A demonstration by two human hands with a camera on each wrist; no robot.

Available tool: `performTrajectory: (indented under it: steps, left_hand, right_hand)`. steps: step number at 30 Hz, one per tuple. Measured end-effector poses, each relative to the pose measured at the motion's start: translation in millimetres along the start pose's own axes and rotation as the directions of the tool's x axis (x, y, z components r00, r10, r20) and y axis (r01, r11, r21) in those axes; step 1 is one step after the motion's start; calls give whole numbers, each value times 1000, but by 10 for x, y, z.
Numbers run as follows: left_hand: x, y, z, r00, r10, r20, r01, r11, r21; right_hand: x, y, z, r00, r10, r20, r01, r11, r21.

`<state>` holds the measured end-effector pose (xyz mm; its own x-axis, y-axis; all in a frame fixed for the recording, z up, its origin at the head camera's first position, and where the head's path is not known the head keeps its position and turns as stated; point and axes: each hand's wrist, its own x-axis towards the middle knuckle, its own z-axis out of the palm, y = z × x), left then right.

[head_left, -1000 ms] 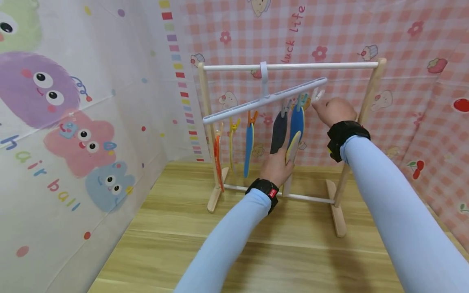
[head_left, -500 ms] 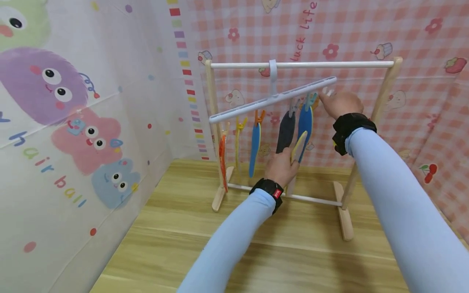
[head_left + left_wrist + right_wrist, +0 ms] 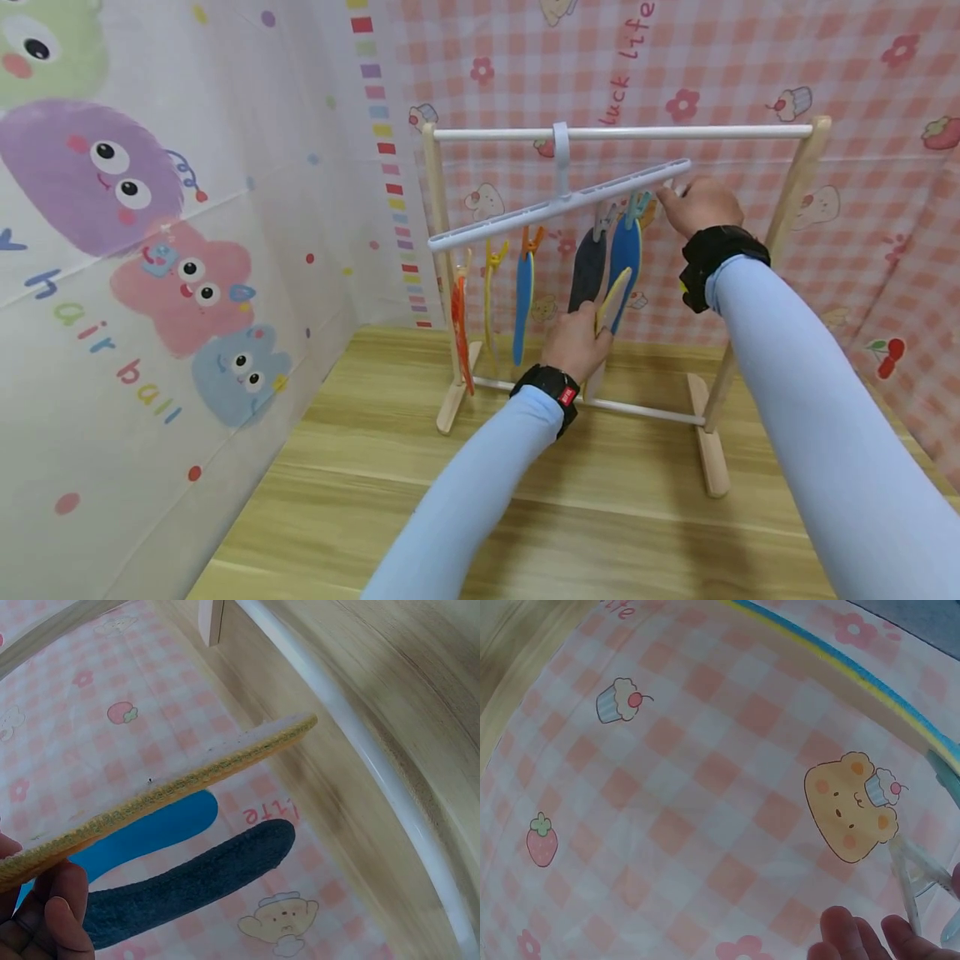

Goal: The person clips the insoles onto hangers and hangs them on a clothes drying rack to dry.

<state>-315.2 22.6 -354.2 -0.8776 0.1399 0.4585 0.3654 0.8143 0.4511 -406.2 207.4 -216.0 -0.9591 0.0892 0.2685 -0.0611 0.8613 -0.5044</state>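
Observation:
My left hand (image 3: 573,340) grips a pale insole (image 3: 613,302) with a yellow edge. In the left wrist view this insole (image 3: 176,787) juts from the fingers, its sole side mostly edge-on. Up at the right end of the white hanger (image 3: 600,194), my right hand (image 3: 701,208) pinches a whitish clothespin (image 3: 911,881); in the head view the fingers hide most of it. Beside the hands a dark grey insole (image 3: 589,267) and a blue insole (image 3: 626,250) hang from grey and teal clothespins. The pale insole stands apart from the whitish clothespin.
The hanger tilts, right end up, from the top bar (image 3: 495,134) of a wooden rack. Farther left hang a blue insole (image 3: 522,308), a thin yellow insole (image 3: 489,300) and an orange one (image 3: 461,329). A lower bar (image 3: 645,410) crosses above the table (image 3: 600,517).
My right hand has moved in closer to the hanger's right end with the whitish clothespin. My left hand keeps its hold on the pale insole. The head view has shifted slightly.

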Motion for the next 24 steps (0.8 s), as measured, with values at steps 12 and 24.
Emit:
performTrajectory:
  steps: [12, 24]
  left_hand:
    - [20, 225, 131, 999, 22, 25, -23, 999, 40]
    - [88, 425, 212, 1000, 5, -28, -3, 999, 51]
  right_hand:
    - [-208, 103, -107, 997, -26, -79, 22, 999, -48]
    - [-481, 57, -159, 989, -46, -138, 38, 998, -59]
